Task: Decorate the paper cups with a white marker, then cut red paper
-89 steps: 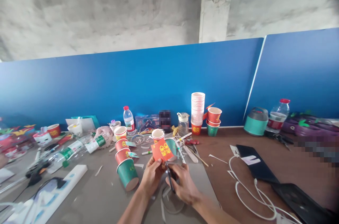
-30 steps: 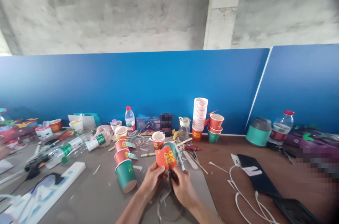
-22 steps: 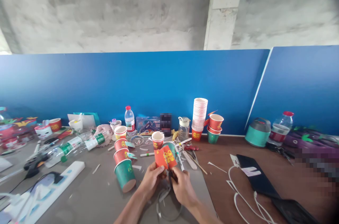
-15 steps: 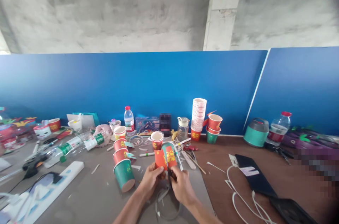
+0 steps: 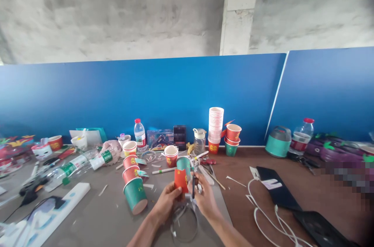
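Observation:
Near the middle of the table, my left hand (image 5: pixel 167 201) is closed, pinching a small piece of red paper (image 5: pixel 180 180) with yellow print, held upright. My right hand (image 5: pixel 205 197) grips a pair of scissors (image 5: pixel 193 184), blades pointing up, just right of the paper. Its handles are mostly hidden by my fingers. Directly behind the paper is a green paper cup (image 5: pixel 183 163), and a red paper cup (image 5: pixel 171 158) stands to its left. Below my hands lies a clear ring-shaped loop (image 5: pixel 196 221).
Several nested paper cups (image 5: pixel 134 197) lean at the left. A tall cup stack (image 5: pixel 216 126) rises at the back, near red and green cups (image 5: pixel 232 149). A power strip (image 5: pixel 68 208), plastic bottles (image 5: pixel 73 163), a white cable (image 5: pixel 257 216) and a dark flat case (image 5: pixel 277 188) lie about.
The red paper held up looks narrower than before, its right part no longer showing beside it. The scissors, earlier across the paper, now stand to its right. The view has shifted slightly.

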`<state>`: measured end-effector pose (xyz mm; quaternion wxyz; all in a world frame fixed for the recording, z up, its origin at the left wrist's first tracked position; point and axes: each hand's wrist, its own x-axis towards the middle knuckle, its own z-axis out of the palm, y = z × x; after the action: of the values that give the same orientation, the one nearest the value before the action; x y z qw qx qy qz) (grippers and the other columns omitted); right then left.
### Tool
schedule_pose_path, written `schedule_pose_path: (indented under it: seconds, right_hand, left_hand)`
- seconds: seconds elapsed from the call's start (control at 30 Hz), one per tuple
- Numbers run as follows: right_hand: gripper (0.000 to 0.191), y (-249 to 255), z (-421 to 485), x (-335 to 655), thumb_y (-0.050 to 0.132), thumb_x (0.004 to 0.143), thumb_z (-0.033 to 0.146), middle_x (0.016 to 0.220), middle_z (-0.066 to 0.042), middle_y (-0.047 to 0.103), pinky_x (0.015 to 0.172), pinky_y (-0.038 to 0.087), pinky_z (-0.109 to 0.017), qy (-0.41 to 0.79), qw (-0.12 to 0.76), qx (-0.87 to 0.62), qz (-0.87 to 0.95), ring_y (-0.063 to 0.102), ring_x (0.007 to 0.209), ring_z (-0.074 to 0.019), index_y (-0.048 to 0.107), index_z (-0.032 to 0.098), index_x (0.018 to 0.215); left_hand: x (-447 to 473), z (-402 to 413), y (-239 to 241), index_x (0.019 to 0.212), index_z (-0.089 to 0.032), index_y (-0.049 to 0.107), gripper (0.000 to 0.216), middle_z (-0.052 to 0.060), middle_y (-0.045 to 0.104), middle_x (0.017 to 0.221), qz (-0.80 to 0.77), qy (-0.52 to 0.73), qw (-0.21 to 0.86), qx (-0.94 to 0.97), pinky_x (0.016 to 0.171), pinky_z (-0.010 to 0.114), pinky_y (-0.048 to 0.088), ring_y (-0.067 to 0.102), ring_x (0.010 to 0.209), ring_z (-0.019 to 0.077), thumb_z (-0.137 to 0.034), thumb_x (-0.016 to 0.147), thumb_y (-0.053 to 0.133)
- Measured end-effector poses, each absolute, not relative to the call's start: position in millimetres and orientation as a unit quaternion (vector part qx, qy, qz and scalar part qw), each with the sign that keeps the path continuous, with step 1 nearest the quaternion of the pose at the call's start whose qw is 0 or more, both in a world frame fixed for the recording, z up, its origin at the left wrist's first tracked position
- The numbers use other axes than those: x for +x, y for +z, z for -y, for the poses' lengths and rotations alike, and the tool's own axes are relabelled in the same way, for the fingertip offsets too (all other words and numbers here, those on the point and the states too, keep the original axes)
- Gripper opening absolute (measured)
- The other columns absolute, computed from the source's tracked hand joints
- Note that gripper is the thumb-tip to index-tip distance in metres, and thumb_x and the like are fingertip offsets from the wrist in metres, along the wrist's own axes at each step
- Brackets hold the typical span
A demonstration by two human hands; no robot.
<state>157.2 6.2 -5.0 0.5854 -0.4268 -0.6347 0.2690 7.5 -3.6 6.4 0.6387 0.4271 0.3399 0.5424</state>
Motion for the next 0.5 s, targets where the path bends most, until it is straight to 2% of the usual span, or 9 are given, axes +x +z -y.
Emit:
schedule_pose_path:
  seconds: [0.1,0.27,0.5]
  right_hand:
    - [0.037,-6.6,-4.0,152.4,0.057,0.074,0.021,0.107,-0.013,0.065,0.081,0.052,-0.036,0.312,0.588,-0.405,0.627,0.063,0.093,-0.0238,0.054,0.016,0.111]
    - [0.037,-2.2,-0.4,148.1,0.053,0.068,0.011,0.103,-0.012,0.066,0.084,0.049,-0.039,0.270,0.556,-0.456,0.641,0.063,0.091,-0.0245,0.060,0.015,0.104]
    - [0.039,12.9,2.4,153.8,0.048,0.067,0.006,0.087,-0.006,0.069,0.072,0.050,-0.032,0.278,0.502,-0.444,0.689,0.062,0.074,-0.0206,0.064,0.016,0.101]
  left_hand:
    - [9.3,5.3,6.5,0.073,-0.014,0.065,0.025,0.001,0.060,0.058,-0.330,0.527,0.655,0.429,0.056,0.022,0.037,0.049,0.051,0.0089,-0.037,0.066,0.072]
    - [11.0,8.4,9.4,0.076,-0.013,0.068,0.026,0.003,0.064,0.064,-0.304,0.500,0.684,0.436,0.059,0.024,0.041,0.054,0.055,0.0107,-0.037,0.067,0.071]
    - [3.8,1.5,11.4,0.086,-0.014,0.068,0.032,0.007,0.069,0.078,-0.339,0.569,0.614,0.430,0.068,0.027,0.046,0.061,0.068,0.0157,-0.040,0.068,0.070]
